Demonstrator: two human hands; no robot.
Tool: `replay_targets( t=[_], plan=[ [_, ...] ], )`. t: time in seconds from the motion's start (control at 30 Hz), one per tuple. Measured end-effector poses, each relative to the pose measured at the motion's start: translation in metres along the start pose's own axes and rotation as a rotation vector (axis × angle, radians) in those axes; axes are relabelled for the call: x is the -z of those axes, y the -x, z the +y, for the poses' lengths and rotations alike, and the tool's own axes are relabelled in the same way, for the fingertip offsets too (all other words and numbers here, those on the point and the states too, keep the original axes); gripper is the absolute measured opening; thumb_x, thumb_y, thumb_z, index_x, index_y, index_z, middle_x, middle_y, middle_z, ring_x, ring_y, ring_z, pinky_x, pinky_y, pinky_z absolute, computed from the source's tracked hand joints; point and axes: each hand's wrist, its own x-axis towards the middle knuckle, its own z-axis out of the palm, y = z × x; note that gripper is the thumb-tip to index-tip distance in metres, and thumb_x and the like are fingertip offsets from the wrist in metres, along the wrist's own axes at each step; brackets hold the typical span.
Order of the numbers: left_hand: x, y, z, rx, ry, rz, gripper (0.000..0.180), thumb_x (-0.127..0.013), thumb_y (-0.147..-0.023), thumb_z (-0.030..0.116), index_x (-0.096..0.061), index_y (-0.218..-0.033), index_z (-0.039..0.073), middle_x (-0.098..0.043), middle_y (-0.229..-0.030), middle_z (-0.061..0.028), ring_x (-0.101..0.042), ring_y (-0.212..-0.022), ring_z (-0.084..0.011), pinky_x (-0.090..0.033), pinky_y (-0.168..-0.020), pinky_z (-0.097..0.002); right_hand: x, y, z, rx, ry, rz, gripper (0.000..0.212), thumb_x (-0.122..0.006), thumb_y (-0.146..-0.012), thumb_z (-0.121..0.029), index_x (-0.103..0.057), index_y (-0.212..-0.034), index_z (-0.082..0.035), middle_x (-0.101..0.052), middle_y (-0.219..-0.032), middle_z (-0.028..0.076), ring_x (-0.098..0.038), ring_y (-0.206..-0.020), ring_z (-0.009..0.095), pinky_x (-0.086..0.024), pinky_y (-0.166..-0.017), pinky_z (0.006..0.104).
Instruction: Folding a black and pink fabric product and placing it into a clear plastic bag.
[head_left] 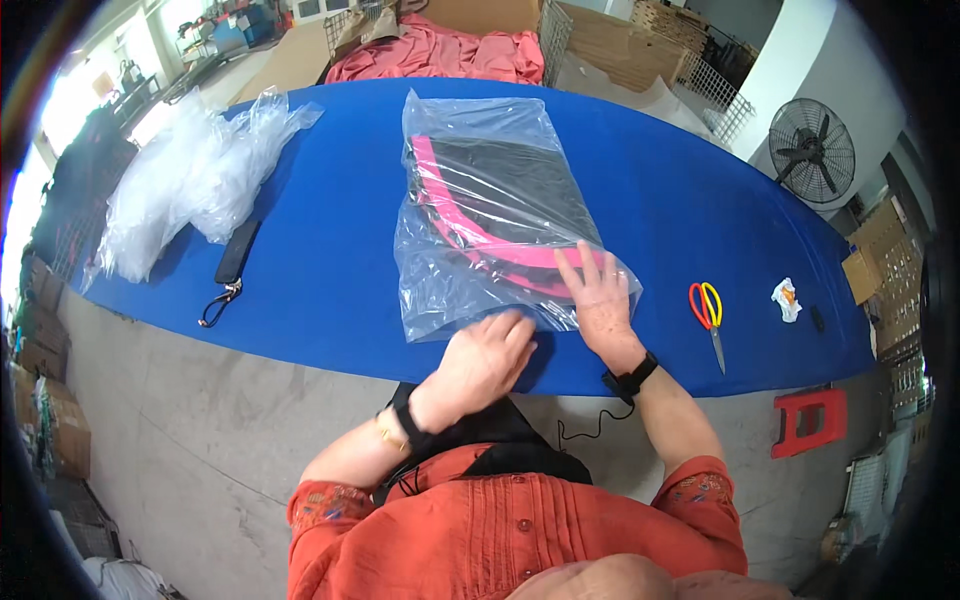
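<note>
A clear plastic bag (432,297) lies flat on the blue-covered table (335,230). Inside it is a folded black fabric piece (510,185) with a bright pink curved border. My right hand (602,308) rests palm down on the bag's near right corner, fingers spread over the plastic and the end of the pink border. At the bag's near edge, my left hand (482,360) is closed with its fingers curled under. Whatever those fingertips hold, if anything, is hidden behind the hand.
A heap of clear plastic bags (195,180) lies at the left, near a black phone-like thing (237,252) with a cord loop. Scissors (712,318) with red and yellow handles and a crumpled white wrapper (787,299) lie at the right. A black fan (812,150) stands beyond.
</note>
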Motion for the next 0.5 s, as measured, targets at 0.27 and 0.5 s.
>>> replay_targets(
  t=[0.27, 0.5],
  plan=[
    [0.028, 0.027, -0.021, 0.320, -0.464, 0.119, 0.077, -0.074, -0.083, 0.014, -0.042, -0.152, 0.001, -0.041, -0.152, -0.0263, -0.036, -0.145, -0.0459, -0.033, -0.116, -0.0560, -0.002, -0.009, -0.007, 0.019, 0.041, -0.003, 0.086, -0.068, -0.081, -0.007, -0.039, -0.160, -0.025, -0.044, -0.156, 0.016, -0.051, -0.122, 0.045, -0.048, -0.091, 0.0514],
    [-0.018, 0.044, -0.065, 0.297, -0.529, 0.085, 0.061, -0.065, -0.089, 0.012, -0.047, -0.146, 0.000, -0.057, -0.130, -0.0196, -0.058, -0.117, -0.0355, -0.050, -0.097, -0.0441, 0.002, -0.012, -0.010, 0.052, 0.098, -0.022, 0.078, -0.068, -0.084, -0.010, -0.044, -0.157, -0.024, -0.044, -0.157, 0.018, -0.053, -0.117, 0.045, -0.049, -0.088, 0.0494]
  ],
)
